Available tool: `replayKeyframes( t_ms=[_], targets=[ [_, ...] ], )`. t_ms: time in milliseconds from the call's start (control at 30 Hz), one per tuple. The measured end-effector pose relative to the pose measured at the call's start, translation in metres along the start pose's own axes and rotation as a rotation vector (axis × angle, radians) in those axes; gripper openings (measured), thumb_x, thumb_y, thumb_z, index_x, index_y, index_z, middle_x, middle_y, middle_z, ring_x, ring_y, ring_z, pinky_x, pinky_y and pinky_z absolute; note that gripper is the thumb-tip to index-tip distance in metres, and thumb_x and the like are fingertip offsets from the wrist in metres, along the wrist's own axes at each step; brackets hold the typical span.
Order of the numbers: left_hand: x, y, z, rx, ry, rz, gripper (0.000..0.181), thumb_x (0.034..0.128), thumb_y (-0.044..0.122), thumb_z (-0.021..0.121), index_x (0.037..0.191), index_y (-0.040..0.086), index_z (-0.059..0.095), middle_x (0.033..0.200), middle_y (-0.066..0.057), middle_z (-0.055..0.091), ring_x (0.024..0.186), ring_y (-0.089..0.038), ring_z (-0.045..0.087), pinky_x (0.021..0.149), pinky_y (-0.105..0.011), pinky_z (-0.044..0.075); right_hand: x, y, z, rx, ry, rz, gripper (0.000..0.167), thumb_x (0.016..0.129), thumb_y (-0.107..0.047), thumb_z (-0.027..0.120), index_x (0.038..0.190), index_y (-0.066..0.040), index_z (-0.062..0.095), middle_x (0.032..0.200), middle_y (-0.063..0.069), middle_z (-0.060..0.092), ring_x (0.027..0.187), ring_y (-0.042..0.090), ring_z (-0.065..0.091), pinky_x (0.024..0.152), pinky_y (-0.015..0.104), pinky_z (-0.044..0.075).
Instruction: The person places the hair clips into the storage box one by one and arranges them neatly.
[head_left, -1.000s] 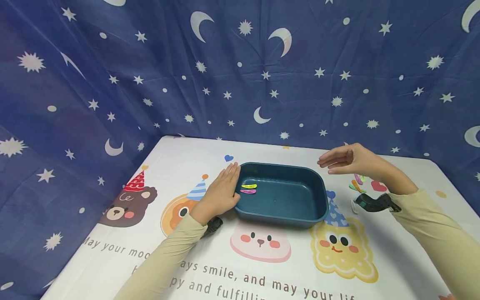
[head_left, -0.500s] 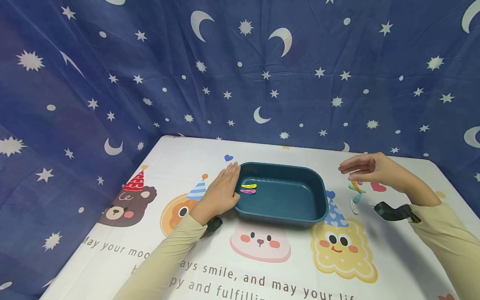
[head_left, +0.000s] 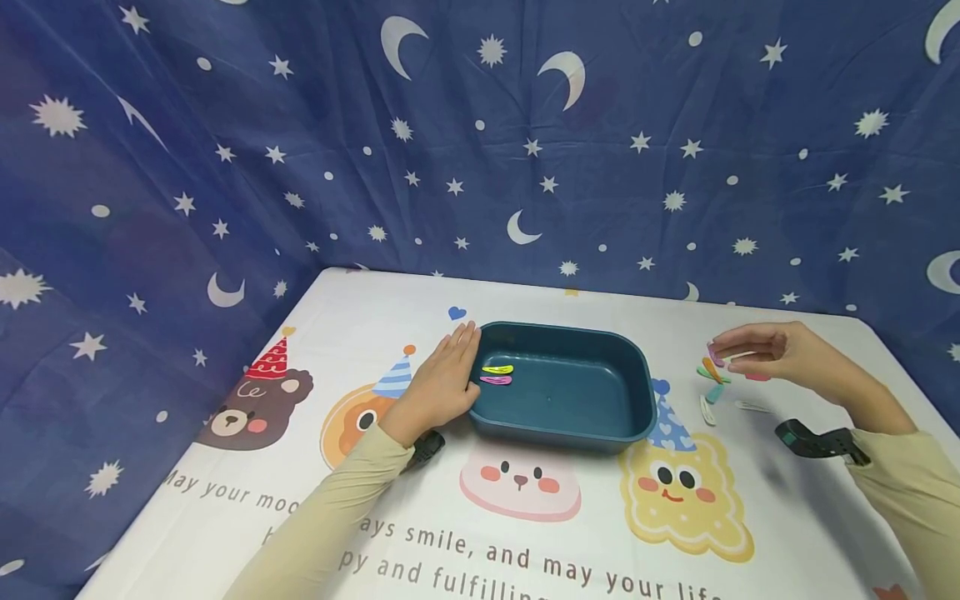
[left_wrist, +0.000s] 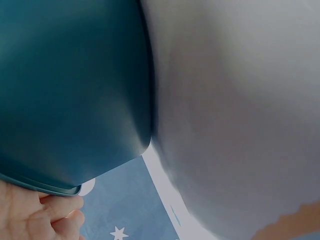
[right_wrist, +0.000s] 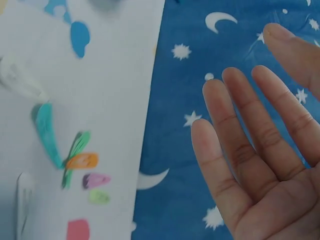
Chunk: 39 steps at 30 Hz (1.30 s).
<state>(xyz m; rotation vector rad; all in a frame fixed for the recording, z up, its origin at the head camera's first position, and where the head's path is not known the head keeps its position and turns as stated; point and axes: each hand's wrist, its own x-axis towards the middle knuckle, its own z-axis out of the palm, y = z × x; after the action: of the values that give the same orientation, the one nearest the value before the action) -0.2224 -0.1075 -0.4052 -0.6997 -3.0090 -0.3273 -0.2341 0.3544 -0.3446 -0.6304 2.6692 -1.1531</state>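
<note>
My left hand (head_left: 438, 385) rests with straight fingers against the left rim of a dark teal plastic basin (head_left: 558, 435). Inside the basin, at its left end, lie a yellow hair clip (head_left: 497, 369) and a pink hair clip (head_left: 496, 380). My right hand (head_left: 795, 360) hovers above a small pile of hair clips at the right, its fingers apart and holding nothing. In the right wrist view the pile shows a teal clip (right_wrist: 47, 131), an orange clip (right_wrist: 82, 161), a purple clip (right_wrist: 96, 180), a green clip (right_wrist: 81, 142) and a pale green clip (right_wrist: 99, 196).
Two white hair clips lie near the pile, one white clip (head_left: 707, 411) left of the other white clip (head_left: 752, 407). The white tablecloth (head_left: 390, 325) carries printed cartoon figures and lettering. A blue curtain (head_left: 480, 192) with stars and moons hangs behind the table.
My right hand has moved right and lower, from beside the basin to over the clip pile, uncovering the white clips. The left hand and the basin have stayed in place.
</note>
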Motion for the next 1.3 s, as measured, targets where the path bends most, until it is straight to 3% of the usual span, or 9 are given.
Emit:
replayKeyframes(
  t_ms=[200,600,833,1067,1300],
  targets=[
    [0.0,-0.001,0.0,-0.004,-0.007,0.001,0.074,0.0873,0.019,0.048,0.149,-0.002,0.014,0.158,-0.014,0.012,0.148,-0.026,0.009,0.121,-0.039,0.012,-0.013,0.017,-0.001,-0.018,0.047,0.031,0.038,0.084,-0.01,0.068,0.119,0.002,0.059,0.104,-0.029,0.062,0.092,-0.01,0.062,0.071,0.011,0.053],
    [0.001,-0.001,-0.002,-0.002,-0.012,-0.002,0.074,0.088,0.019,0.047,0.149,-0.002,0.012,0.158,-0.014,0.011,0.148,-0.026,0.008,0.122,-0.039,0.011,-0.027,0.049,0.004,0.004,0.085,0.11,0.038,0.083,-0.009,0.069,0.118,0.004,0.059,0.1,-0.027,0.065,0.089,-0.011,0.061,0.07,0.008,0.05],
    [0.001,0.0,-0.003,-0.009,-0.005,-0.001,0.073,0.0874,0.018,0.046,0.149,-0.002,0.013,0.158,-0.014,0.012,0.148,-0.026,0.009,0.121,-0.039,0.012,-0.03,0.064,0.006,-0.094,0.092,0.233,0.044,0.082,-0.024,0.072,0.116,0.002,0.061,0.096,-0.036,0.057,0.086,-0.02,0.053,0.069,0.006,0.044],
    [0.002,0.0,-0.002,-0.006,-0.016,-0.007,0.074,0.0879,0.019,0.047,0.15,-0.001,0.012,0.159,-0.013,0.011,0.148,-0.026,0.008,0.122,-0.038,0.011,-0.032,0.077,0.008,-0.152,0.074,0.312,0.051,0.083,-0.032,0.07,0.119,0.002,0.06,0.095,-0.026,0.064,0.084,-0.021,0.05,0.074,0.023,0.052],
    [0.002,-0.001,0.0,-0.012,-0.018,-0.002,0.075,0.0871,0.019,0.048,0.149,-0.002,0.011,0.158,-0.014,0.011,0.148,-0.027,0.009,0.122,-0.039,0.011,-0.035,0.09,0.014,-0.126,0.083,0.3,0.05,0.08,-0.026,0.074,0.115,0.007,0.06,0.091,-0.022,0.067,0.08,-0.02,0.052,0.067,0.004,0.043]
  ],
)
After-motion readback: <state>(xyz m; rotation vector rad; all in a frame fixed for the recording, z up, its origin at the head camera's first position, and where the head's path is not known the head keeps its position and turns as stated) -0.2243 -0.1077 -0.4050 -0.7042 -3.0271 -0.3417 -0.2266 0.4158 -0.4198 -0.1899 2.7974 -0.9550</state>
